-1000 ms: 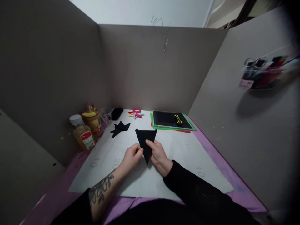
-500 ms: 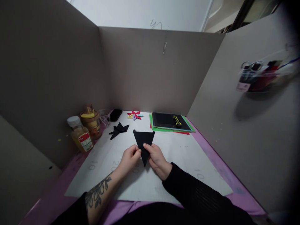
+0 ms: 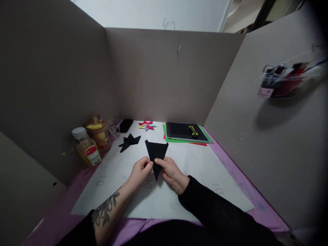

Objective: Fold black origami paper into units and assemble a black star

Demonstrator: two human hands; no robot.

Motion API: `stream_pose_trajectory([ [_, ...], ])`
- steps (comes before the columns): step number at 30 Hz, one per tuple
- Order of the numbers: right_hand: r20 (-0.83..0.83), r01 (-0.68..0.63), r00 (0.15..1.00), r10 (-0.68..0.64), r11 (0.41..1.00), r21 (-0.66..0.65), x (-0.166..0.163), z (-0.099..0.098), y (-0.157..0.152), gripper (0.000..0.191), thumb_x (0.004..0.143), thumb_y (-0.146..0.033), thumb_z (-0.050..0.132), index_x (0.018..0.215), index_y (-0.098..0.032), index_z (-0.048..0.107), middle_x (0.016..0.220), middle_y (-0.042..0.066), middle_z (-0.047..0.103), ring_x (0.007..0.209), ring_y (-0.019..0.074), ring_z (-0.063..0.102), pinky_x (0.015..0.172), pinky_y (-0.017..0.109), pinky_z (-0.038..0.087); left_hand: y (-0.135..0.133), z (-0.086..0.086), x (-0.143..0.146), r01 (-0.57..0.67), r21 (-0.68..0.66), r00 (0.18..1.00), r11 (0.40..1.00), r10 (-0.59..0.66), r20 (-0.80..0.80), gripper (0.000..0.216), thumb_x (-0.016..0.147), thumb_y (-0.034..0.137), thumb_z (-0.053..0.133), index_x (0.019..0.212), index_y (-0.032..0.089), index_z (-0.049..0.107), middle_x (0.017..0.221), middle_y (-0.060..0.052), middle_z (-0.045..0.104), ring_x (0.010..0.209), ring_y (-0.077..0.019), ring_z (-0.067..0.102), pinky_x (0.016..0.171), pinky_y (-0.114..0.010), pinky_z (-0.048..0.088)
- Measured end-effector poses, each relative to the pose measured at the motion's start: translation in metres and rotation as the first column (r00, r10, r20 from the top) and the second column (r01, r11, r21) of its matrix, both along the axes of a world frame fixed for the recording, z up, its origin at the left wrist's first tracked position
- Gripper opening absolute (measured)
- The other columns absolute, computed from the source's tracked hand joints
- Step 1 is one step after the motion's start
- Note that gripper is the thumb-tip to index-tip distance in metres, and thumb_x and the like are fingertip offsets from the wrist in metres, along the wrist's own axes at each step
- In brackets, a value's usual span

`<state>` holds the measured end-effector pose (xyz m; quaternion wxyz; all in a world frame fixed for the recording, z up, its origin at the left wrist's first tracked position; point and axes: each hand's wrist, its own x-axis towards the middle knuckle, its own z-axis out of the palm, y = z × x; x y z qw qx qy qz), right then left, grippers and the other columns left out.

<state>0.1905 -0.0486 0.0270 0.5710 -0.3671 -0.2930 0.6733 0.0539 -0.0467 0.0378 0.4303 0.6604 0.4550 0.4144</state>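
A folded black paper (image 3: 156,150), pointed at the bottom with two small flaps at its top corners, is held above the white sheet. My left hand (image 3: 141,167) pinches its left edge between thumb and curled fingers. My right hand (image 3: 172,171) grips it from the right, thumb across the front and fingers partly hidden behind. Beyond my left hand lies a black folded-paper shape (image 3: 130,141) with several points. Farther back rests a multicoloured paper star (image 3: 147,125).
A stack of coloured paper (image 3: 179,131) with a yellow-and-black cutter (image 3: 193,131) on top lies back right. At left stand a bottle (image 3: 88,148), a brown jar (image 3: 98,135) and a clear cup (image 3: 114,128), near a black phone-like object (image 3: 126,125). Grey panels (image 3: 159,75) enclose the table.
Both hands keep their hold on the black paper, which sits very slightly farther left and higher. The whole view has shifted a little.
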Motion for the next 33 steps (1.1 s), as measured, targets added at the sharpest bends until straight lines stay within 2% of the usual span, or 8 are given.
stream_pose_trajectory([
  [7, -0.062, -0.12, 0.991, 0.119, 0.993, -0.014, 0.0, -0.003, -0.002, 0.021, 0.054, -0.023, 0.081, 0.065, -0.011, 0.067, 0.062, 0.002, 0.065, 0.059, 0.0113, 0.055, 0.06, 0.023, 0.042, 0.001, 0.006, -0.002, -0.042, 0.016, 0.999, 0.999, 0.042, -0.018, 0.024, 0.076, 0.036, 0.05, 0.06, 0.019, 0.042, 0.056, 0.005, 0.038, 0.054, -0.0112, 0.036, 0.052, -0.023, 0.029],
  [13, 0.02, -0.1, 0.995, 0.099, 0.995, 0.019, -0.001, -0.003, -0.004, 0.023, 0.052, -0.022, 0.082, 0.065, -0.011, 0.067, 0.063, 0.002, 0.065, 0.059, 0.0112, 0.054, 0.059, 0.023, 0.04, 0.003, 0.006, -0.004, -0.057, 0.034, 0.998, 0.998, 0.057, -0.011, 0.023, 0.077, 0.034, 0.049, 0.061, 0.019, 0.043, 0.056, 0.005, 0.039, 0.054, -0.0111, 0.036, 0.053, -0.023, 0.029],
  [16, 0.046, -0.146, 0.988, 0.146, 0.989, -0.005, -0.003, -0.003, -0.006, 0.026, 0.052, -0.026, 0.083, 0.066, -0.011, 0.066, 0.061, 0.002, 0.063, 0.056, 0.0104, 0.053, 0.055, 0.024, 0.039, 0.004, 0.007, -0.005, -0.09, 0.047, 0.996, 0.995, 0.09, -0.003, 0.023, 0.077, 0.033, 0.049, 0.061, 0.019, 0.042, 0.055, 0.006, 0.038, 0.054, -0.0108, 0.035, 0.053, -0.023, 0.029],
  [20, 0.176, -0.207, 0.962, 0.209, 0.978, -0.026, -0.006, -0.005, -0.007, 0.027, 0.055, -0.032, 0.079, 0.06, -0.011, 0.062, 0.052, 0.0, 0.057, 0.045, 0.0081, 0.047, 0.047, 0.022, 0.033, 0.006, 0.006, -0.006, -0.116, 0.055, 0.993, 0.992, 0.114, 0.036, 0.024, 0.077, 0.035, 0.05, 0.061, 0.019, 0.043, 0.056, 0.005, 0.039, 0.055, -0.0111, 0.037, 0.053, -0.022, 0.03],
  [23, 0.287, -0.148, 0.949, 0.134, 0.989, 0.028, -0.006, -0.005, -0.006, 0.022, 0.058, -0.028, 0.074, 0.055, -0.012, 0.06, 0.048, -0.001, 0.055, 0.044, 0.0081, 0.045, 0.045, 0.022, 0.03, 0.007, 0.003, -0.005, -0.112, 0.02, 0.992, 0.993, 0.111, 0.066, 0.024, 0.077, 0.037, 0.051, 0.063, 0.019, 0.046, 0.056, 0.006, 0.04, 0.054, -0.0107, 0.037, 0.052, -0.022, 0.03],
  [27, 0.38, -0.098, 0.923, 0.065, 0.993, 0.068, -0.001, -0.002, -0.003, 0.016, 0.06, -0.023, 0.067, 0.052, -0.013, 0.057, 0.047, -0.002, 0.052, 0.044, 0.0081, 0.043, 0.046, 0.023, 0.028, 0.009, -0.001, -0.004, -0.024, -0.037, 0.996, 0.999, 0.027, 0.084, 0.025, 0.073, 0.038, 0.058, 0.062, 0.017, 0.048, 0.055, 0.006, 0.042, 0.053, -0.0098, 0.038, 0.052, -0.021, 0.029],
  [29, 0.421, -0.119, 0.904, 0.073, 0.989, 0.084, 0.001, 0.001, -0.003, 0.015, 0.061, -0.022, 0.066, 0.052, -0.014, 0.056, 0.046, -0.003, 0.051, 0.045, 0.008, 0.042, 0.046, 0.023, 0.027, 0.011, -0.003, -0.005, -0.007, -0.065, 0.996, 0.998, 0.013, 0.088, 0.028, 0.071, 0.038, 0.061, 0.058, 0.017, 0.047, 0.053, 0.006, 0.041, 0.051, -0.0091, 0.036, 0.05, -0.021, 0.027],
  [33, 0.486, -0.19, 0.866, 0.12, 0.977, 0.098, 0.001, 0.002, -0.005, 0.013, 0.062, -0.021, 0.064, 0.054, -0.014, 0.057, 0.047, -0.002, 0.051, 0.044, 0.0082, 0.041, 0.045, 0.023, 0.025, 0.014, -0.003, -0.008, -0.046, -0.119, 0.985, 0.992, 0.065, 0.159, 0.034, 0.071, 0.042, 0.062, 0.054, 0.017, 0.046, 0.047, 0.007, 0.038, 0.046, -0.0077, 0.031, 0.047, -0.021, 0.023],
])
